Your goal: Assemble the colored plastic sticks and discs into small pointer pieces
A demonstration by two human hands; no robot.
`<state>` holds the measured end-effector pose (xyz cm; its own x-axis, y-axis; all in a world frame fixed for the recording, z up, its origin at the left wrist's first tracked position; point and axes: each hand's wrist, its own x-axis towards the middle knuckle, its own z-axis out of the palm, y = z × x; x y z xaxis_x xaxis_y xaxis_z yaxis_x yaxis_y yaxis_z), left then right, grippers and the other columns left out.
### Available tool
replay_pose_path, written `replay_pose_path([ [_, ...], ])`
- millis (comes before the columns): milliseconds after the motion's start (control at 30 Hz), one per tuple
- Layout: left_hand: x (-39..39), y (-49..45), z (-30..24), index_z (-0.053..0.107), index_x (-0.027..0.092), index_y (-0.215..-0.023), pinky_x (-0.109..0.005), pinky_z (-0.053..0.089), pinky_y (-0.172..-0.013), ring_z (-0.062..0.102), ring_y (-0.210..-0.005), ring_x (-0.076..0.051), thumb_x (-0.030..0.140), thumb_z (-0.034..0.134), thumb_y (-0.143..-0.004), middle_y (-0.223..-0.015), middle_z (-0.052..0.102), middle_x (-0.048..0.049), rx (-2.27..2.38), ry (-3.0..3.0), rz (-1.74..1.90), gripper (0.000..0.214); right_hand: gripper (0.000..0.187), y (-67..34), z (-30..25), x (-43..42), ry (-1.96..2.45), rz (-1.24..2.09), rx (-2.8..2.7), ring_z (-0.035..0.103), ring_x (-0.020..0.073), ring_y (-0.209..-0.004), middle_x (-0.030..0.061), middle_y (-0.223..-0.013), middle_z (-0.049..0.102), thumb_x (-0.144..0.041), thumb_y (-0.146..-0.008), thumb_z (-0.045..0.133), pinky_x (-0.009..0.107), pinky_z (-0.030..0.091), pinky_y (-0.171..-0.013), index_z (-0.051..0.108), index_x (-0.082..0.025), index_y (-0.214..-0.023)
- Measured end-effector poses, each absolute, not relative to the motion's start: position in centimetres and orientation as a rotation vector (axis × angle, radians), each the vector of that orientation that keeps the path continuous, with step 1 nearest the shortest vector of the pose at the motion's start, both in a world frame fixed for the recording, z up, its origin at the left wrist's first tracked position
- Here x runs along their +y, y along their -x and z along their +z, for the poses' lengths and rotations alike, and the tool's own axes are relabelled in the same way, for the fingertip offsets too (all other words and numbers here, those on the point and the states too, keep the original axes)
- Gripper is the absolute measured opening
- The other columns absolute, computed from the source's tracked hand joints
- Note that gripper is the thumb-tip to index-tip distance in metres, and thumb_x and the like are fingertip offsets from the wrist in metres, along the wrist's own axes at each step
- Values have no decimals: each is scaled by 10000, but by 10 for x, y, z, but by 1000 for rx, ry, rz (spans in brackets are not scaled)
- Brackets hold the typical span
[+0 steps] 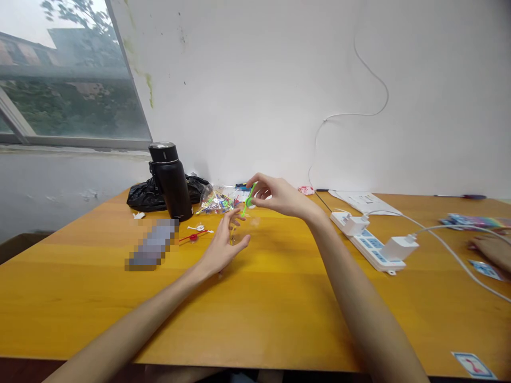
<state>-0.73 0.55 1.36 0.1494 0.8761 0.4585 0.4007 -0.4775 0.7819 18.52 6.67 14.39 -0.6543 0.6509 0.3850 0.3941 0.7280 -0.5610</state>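
Note:
My right hand is raised above the table, with thumb and fingers pinched on a thin green plastic pointer that has a round middle. The pointer slants downward toward my left hand. That hand is open, with its thumb spread and its fingers slightly curled just below and left of the pointer. I cannot make out anything held in it. Left of it on the table lie a red pointer and a white pointer of similar shape. Behind is a clear plastic bag of small coloured pieces.
A black bottle stands by a black plastic bag, with a blurred-out flat object in front. To the right are a white power strip with plugs and cables, paper, and another person's hand.

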Motion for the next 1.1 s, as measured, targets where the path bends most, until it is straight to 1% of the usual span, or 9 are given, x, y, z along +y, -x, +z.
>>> replay_pose_path([
  [167,6,8,15,315,295,-1453,-394,356,-1111,474,-1273,-215,337,601,-903,-1444,447,-79,1239,-1901,1346,621,214,-175,135,67,754,750,-2489,683,146,-829,36,-909,733,-119,-868,616,251,522,-725,621,-174,-1074],
  [333,5,8,15,338,304,-1413,-400,325,-1139,436,-1337,-223,336,581,-912,-1458,451,-67,1247,-1911,1338,558,136,-164,131,66,668,836,-2664,679,155,-898,53,-1001,745,-150,-893,614,261,510,-805,730,-165,-962],
  [567,6,7,9,418,234,-1335,-404,442,-1007,538,-1127,-235,352,612,-879,-1239,550,-92,1300,-2099,1212,509,207,-159,128,61,742,697,-2495,645,135,-760,32,-853,730,-151,-929,519,249,466,-716,724,-158,-957],
  [667,4,9,5,465,210,-1305,-438,483,-931,561,-1083,-280,400,614,-858,-1191,569,-110,1327,-2223,1026,509,201,-138,116,59,752,599,-2500,645,141,-778,40,-880,726,-114,-912,523,249,454,-723,711,-153,-974],
  [733,3,11,1,504,191,-1295,-470,486,-907,572,-1074,-322,424,612,-844,-1186,587,-135,1352,-2272,921,519,212,-115,105,58,735,500,-2574,654,161,-843,56,-935,731,-76,-889,533,261,459,-761,712,-151,-973],
  [800,5,11,-4,548,191,-1290,-492,457,-956,569,-1113,-356,407,617,-830,-1186,613,-142,1337,-2306,881,512,238,-89,93,55,721,410,-2668,660,191,-924,74,-1004,733,-39,-868,531,290,468,-822,709,-153,-977],
  [933,11,10,-14,622,253,-1250,-509,281,-1128,511,-1257,-380,310,541,-862,-1135,670,-106,1396,-2314,971,401,220,-49,61,44,837,402,-2816,643,271,-989,78,-1108,707,-119,-867,619,391,491,-865,678,-209,-1059],
  [1000,13,11,-17,608,260,-1279,-522,213,-1157,479,-1304,-378,296,506,-882,-1162,669,-109,1423,-2316,965,412,232,-43,44,37,1126,360,-2674,626,319,-993,89,-1132,688,-153,-917,553,462,500,-825,647,-253,-1104],
  [1100,13,14,-18,542,266,-1359,-491,228,-1162,454,-1340,-354,329,549,-867,-1279,627,-104,1341,-2361,924,496,280,-43,24,32,1349,358,-2568,625,361,-981,168,-1149,656,-176,-971,423,510,505,-771,613,-233,-1168],
])
